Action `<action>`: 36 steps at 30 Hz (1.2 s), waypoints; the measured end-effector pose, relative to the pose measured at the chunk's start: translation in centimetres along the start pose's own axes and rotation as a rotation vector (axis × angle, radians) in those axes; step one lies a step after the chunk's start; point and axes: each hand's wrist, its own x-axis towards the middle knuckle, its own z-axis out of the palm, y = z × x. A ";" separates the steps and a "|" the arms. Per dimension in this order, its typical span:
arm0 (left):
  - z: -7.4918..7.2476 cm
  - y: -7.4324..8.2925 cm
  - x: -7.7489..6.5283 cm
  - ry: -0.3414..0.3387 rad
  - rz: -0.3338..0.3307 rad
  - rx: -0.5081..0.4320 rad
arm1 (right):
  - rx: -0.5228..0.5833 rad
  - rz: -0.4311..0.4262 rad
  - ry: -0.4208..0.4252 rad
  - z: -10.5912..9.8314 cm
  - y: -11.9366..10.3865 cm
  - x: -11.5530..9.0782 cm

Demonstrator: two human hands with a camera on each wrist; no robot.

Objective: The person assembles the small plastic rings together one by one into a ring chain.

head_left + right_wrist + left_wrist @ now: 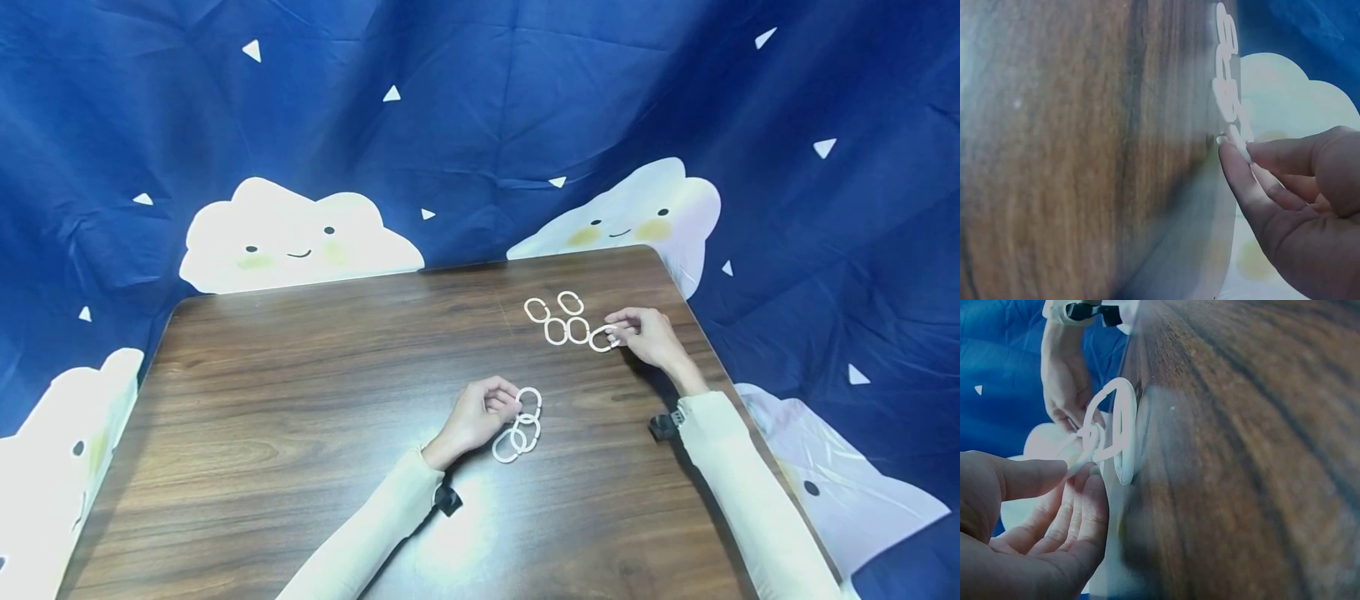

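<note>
My left hand [476, 414] pinches the upper link of a short chain of three white oval plastic links [504, 461]. In the left wrist view, thumb and fingertips close on one link, and the other links [1130, 425] hang or lie just beyond, near the tabletop. At the far right of the table, my right hand [651, 337] pinches the edge of another white link [595, 345] between thumb and fingers. Several more white links [548, 333] lie close beside it to the left; whether any are joined, I cannot tell.
Both hands work over a brown wood-grain table [300, 400] with rounded far corners. Its right edge runs close to the right hand and forearm. A blue cloth [465, 108] with cloud faces and white triangles hangs behind and beside the table.
</note>
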 end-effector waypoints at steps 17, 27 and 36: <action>-0.1 0.3 -0.1 0.015 -0.026 -0.019 | 0.176 0.024 -0.051 1.1 -0.2 -1.8; 0.0 0.2 -0.1 0.043 -0.016 -0.039 | 0.287 0.017 -0.095 2.1 -1.3 -2.6; 0.0 0.4 -0.2 0.064 -0.035 -0.072 | 0.360 0.010 -0.141 3.3 -1.7 -3.2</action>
